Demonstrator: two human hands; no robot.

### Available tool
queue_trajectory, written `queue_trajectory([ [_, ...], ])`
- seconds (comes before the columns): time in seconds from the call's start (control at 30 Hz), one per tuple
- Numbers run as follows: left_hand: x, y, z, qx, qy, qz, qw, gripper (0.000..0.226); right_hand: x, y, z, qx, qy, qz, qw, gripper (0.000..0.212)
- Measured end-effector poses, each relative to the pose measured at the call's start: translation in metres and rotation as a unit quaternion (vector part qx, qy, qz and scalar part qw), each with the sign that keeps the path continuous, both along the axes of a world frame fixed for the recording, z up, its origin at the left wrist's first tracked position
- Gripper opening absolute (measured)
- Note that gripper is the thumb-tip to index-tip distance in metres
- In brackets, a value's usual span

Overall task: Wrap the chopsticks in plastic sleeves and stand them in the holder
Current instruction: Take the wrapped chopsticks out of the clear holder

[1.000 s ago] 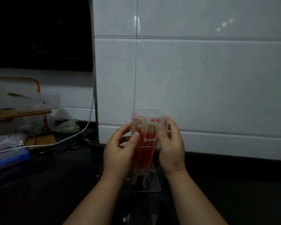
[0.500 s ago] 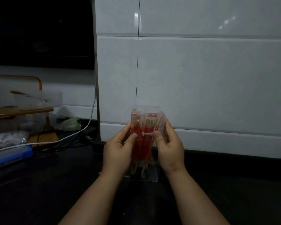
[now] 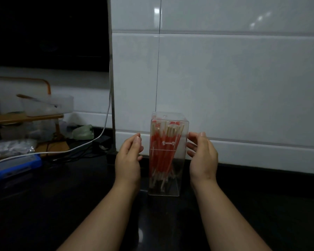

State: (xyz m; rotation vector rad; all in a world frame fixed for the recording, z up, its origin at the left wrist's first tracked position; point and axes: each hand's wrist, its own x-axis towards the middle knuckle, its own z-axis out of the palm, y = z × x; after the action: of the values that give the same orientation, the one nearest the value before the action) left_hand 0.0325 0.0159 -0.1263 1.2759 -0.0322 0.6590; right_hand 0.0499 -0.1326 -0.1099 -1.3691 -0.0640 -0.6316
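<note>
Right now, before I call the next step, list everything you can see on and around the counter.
counter: one, black, under everything
wall: one, white tiles, at the back
holder: one, clear, upright at the centre of the counter
chopsticks: many, red-wrapped, standing inside the holder
cable: one, white, down the wall edge onto the counter's left side
box: one, blue, far left
rack: one, wooden, back left
tub: one, clear, on the rack
green object: one, pale, back left; too dim to name
left hand: open, left of the holder
right hand: open, right of the holder
</note>
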Motion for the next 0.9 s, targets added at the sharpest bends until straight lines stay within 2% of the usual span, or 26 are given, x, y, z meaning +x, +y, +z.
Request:
queue_trajectory([
  [0.1, -0.001, 0.000, 0.001, -0.007, 0.007, 0.001, 1.000, 0.023, -0.001, 0.002, 0.002, 0.007, 0.003, -0.003, 1.000, 0.050],
  [0.2, -0.003, 0.000, 0.001, 0.015, 0.005, -0.017, 1.000, 0.030, -0.004, 0.001, 0.003, 0.002, -0.008, 0.005, 1.000, 0.039],
  [0.33, -0.003, -0.004, -0.001, 0.070, -0.008, -0.112, 0.991, 0.054, -0.010, 0.001, 0.004, -0.050, -0.062, 0.047, 0.996, 0.018],
  [0.37, -0.001, -0.005, -0.002, 0.087, -0.012, -0.136, 0.987, 0.063, -0.010, 0.002, 0.003, -0.078, -0.073, 0.055, 0.993, 0.019],
  [0.43, 0.001, -0.008, -0.006, 0.122, -0.015, -0.148, 0.981, 0.075, -0.009, 0.003, -0.001, -0.136, -0.088, 0.050, 0.986, 0.035],
  [0.6, 0.003, -0.006, -0.009, 0.117, -0.041, -0.073, 0.990, 0.067, -0.009, 0.005, -0.002, -0.204, -0.108, 0.030, 0.972, 0.055],
  [0.73, 0.002, -0.002, -0.011, 0.170, -0.018, -0.031, 0.985, 0.080, -0.010, 0.002, 0.001, -0.214, -0.097, 0.010, 0.972, 0.054],
  [0.9, 0.003, -0.004, -0.009, 0.182, -0.007, -0.013, 0.983, 0.051, -0.010, 0.004, 0.001, -0.224, -0.085, -0.027, 0.971, 0.046],
])
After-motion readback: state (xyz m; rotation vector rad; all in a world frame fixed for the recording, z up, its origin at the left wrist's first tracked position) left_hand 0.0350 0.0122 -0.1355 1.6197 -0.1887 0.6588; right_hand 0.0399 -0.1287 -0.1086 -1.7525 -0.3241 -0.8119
